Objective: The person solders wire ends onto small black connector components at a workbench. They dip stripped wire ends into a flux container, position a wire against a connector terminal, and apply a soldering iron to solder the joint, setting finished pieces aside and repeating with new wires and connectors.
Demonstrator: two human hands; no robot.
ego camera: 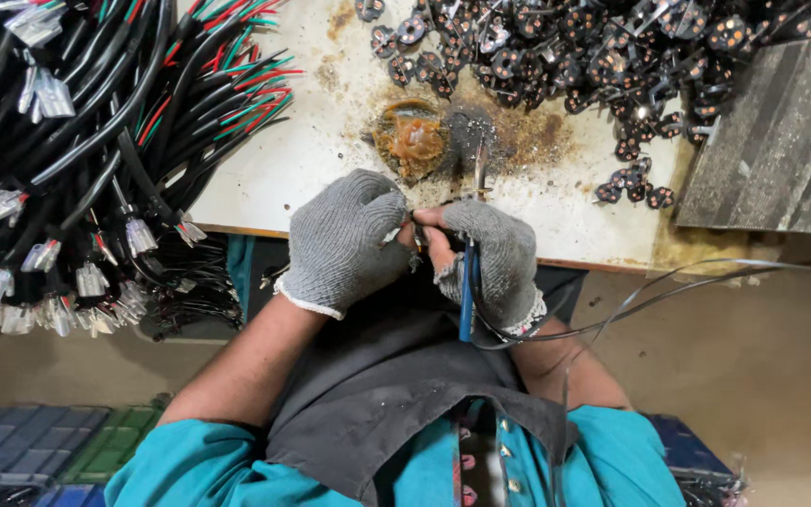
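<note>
Head view | left hand (pixel 344 239) clenched, gloved, pinching small part against right fingertips | right hand (pixel 495 258) grasping blue-handled soldering iron (pixel 467 282), tip far of hand over stained table (pixel 274 169).

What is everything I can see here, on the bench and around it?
Wire harnesses: a big bundle, black sheaths with red and green cores and clear plugs, left.
Plug inserts: a large heap, black with copper-coloured pins, top of the bench.
Flux blob: one, amber-brown, bench centre.
Bench top: one, white, stained and scorched.
Grey slab: one, right end of the bench.
Soldering iron: one, blue handle, tip pointing up at the bench.
Cables: a few, thin, running off right.
Crates: several, blue and green, lower left floor.
Apron: one, dark grey, over teal clothing.
Left hand: grey knit glove, pinching a small part.
Right hand: grey fingerless glove, holding the iron.
</note>
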